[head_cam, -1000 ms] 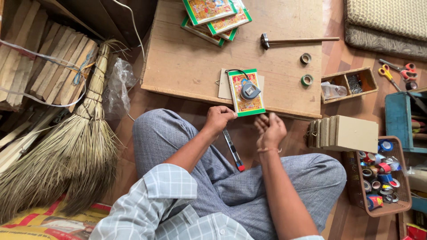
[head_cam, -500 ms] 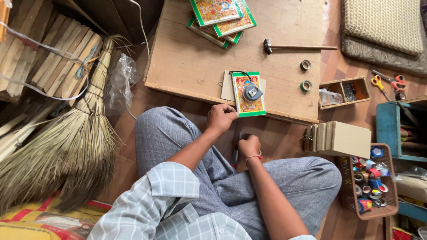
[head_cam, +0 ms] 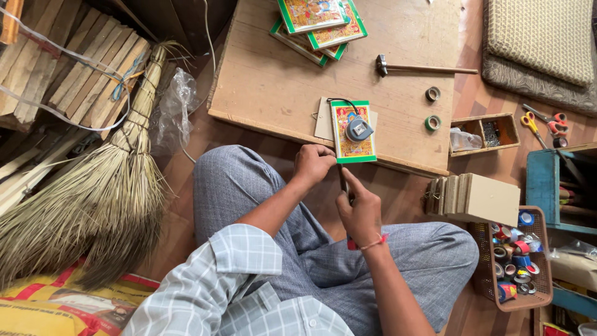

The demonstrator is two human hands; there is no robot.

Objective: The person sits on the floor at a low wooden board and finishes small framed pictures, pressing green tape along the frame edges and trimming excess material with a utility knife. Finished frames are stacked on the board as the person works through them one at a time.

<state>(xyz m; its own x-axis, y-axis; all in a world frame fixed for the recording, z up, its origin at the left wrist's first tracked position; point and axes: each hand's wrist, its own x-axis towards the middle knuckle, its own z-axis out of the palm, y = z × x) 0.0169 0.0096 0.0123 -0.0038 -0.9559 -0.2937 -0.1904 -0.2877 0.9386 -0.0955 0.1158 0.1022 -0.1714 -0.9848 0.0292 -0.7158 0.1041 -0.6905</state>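
Observation:
I sit cross-legged before a low wooden board (head_cam: pixel 273 93). My right hand (head_cam: pixel 359 208) is closed around a slim red-handled tool (head_cam: pixel 344 180); its dark front end points up toward my left hand (head_cam: pixel 314 165). That hand is curled into a loose fist at the board's front edge, touching the tool's tip. Just beyond both hands a small green-bordered picture (head_cam: pixel 354 149) lies on a beige card, with a grey tape measure (head_cam: pixel 359 129) resting on it.
On the board lie a stack of green-bordered pictures (head_cam: pixel 317 22), a hammer (head_cam: pixel 423 67) and two tape rolls (head_cam: pixel 433 94). To the right are a wooden box (head_cam: pixel 500 127), scissors (head_cam: pixel 541 121), stacked boards (head_cam: pixel 479 199) and a basket of tape rolls (head_cam: pixel 516 261). A broom (head_cam: pixel 93 199) and wood bundles are on the left.
My right hand dropped to my lap, took up the red-handled tool that lay there, and raised it toward my left hand. The left hand stayed at the board's edge.

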